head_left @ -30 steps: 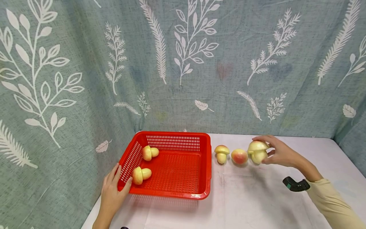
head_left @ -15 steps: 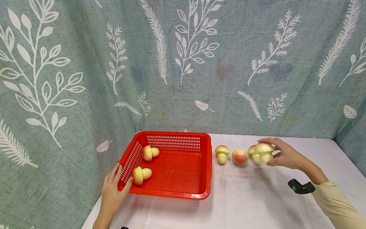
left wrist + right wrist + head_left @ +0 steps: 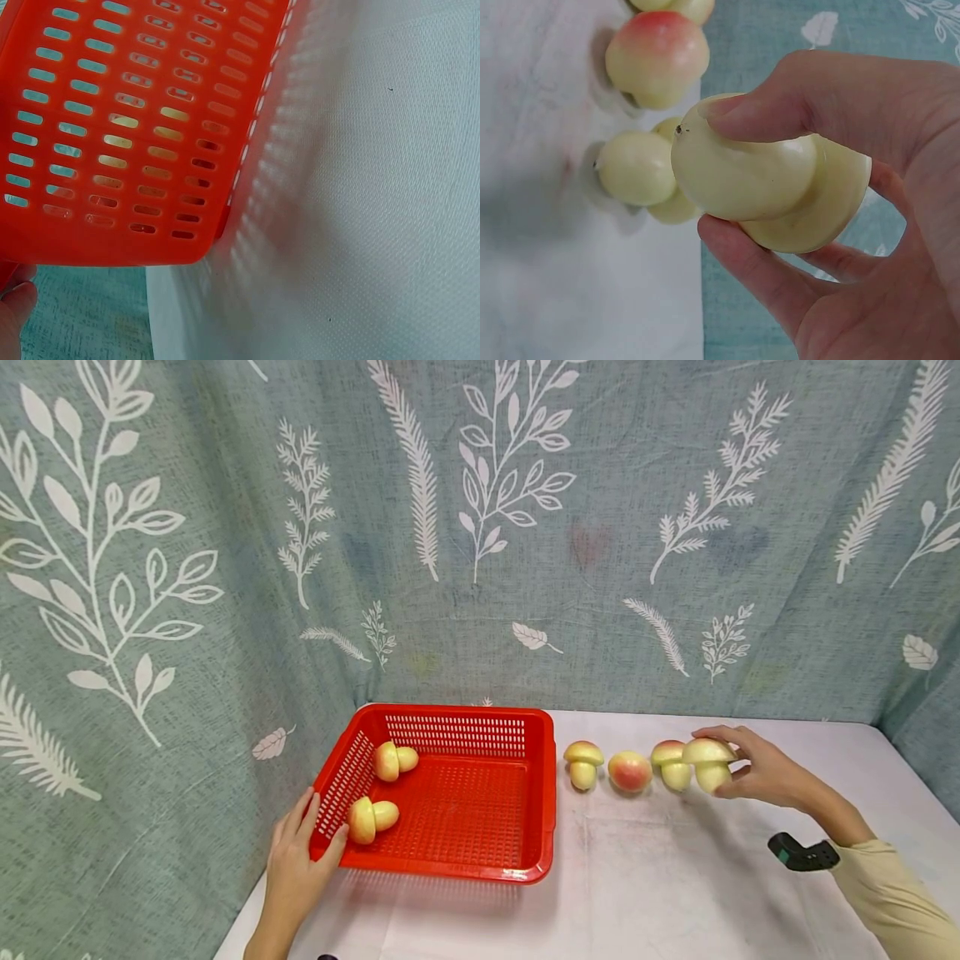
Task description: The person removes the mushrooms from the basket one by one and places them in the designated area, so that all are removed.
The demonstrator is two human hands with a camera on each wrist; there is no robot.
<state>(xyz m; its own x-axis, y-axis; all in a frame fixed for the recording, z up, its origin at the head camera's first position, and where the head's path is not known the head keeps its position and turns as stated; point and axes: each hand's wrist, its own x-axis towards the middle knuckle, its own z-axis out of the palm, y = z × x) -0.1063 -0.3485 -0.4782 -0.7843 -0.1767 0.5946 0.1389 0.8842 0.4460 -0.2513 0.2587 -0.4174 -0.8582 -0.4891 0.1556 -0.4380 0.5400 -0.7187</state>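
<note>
In the head view my right hand grips a toy mushroom with a pale cap and stem, upright at the right end of a row. Close up in the right wrist view, thumb and fingers pinch this mushroom around its stem and cap. Left of it stand a mushroom, one with its reddish cap facing forward, and another mushroom by the basket. My left hand holds the front left corner of the red plastic basket, thumb on the front rim, fingers along the left side.
Two toy mushrooms lie on their sides in the basket, one farther back and one nearer. A white cloth covers the table. Patterned green curtain hangs behind and at the left. A black band is by the right wrist.
My right hand has moved right with its mushroom, uncovering the mushroom to the left that it partly hid before. The left hand and basket have stayed put.
</note>
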